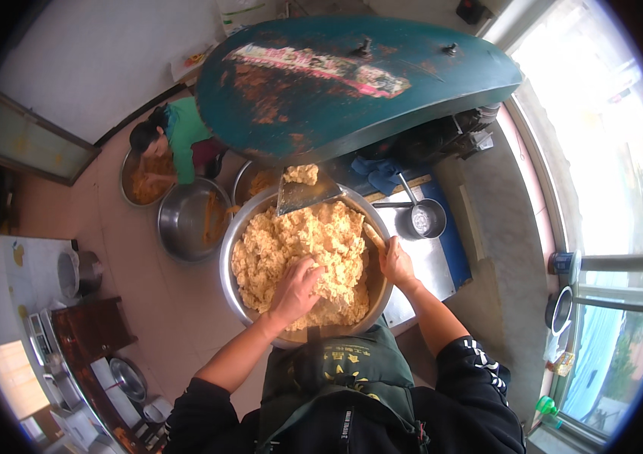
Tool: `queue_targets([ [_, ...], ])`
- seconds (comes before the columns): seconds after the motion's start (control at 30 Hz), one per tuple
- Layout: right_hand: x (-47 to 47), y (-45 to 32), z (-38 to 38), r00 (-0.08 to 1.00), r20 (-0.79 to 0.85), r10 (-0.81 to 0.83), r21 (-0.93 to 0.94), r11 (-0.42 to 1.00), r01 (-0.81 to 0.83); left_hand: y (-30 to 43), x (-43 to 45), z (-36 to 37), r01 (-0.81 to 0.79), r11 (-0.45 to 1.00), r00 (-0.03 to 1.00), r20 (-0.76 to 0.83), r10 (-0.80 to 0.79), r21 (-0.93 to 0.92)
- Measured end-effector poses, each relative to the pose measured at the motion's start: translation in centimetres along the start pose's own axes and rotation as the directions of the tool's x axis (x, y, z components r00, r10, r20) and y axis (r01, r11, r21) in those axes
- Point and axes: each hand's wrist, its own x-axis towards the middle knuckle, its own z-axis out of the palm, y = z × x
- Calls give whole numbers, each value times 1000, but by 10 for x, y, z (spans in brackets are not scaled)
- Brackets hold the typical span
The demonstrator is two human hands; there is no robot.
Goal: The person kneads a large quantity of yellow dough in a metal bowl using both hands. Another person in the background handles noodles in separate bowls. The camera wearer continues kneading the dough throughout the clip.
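Note:
A large metal basin (231, 306) holds a heap of pale yellow, crumbly dough (304, 244). My left hand (297, 289) rests on the dough with bent fingers; whether dough is inside its grasp is hidden. At the basin's right side, my right hand (395, 262) is closed around the rim, beside a dough-coloured, stick-like piece (374, 235) that lies along the inner wall. A metal chute (304, 194) with a lump of dough (301, 174) on it slants over the basin's far edge, below a worn green machine cover (355, 85).
Another person (182, 133) in green crouches at the upper left, hands in a metal basin (124, 180) of orange food. A second basin (165, 238) stands nearby. A saucepan (428, 218) sits on the metal surface to the right. A window (611, 340) lines the right side.

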Motion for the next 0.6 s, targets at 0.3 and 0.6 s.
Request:
queue_targets([
  [0.3,-5,-15,-43,994,-49,-102,-66,993,99,-14,-22,1,-117,993,990,-69,119,33],
  [0.6,102,-175,-68,977,99,-190,-162,966,204,-17,-21,13,-75,997,993,-93,75,1],
])
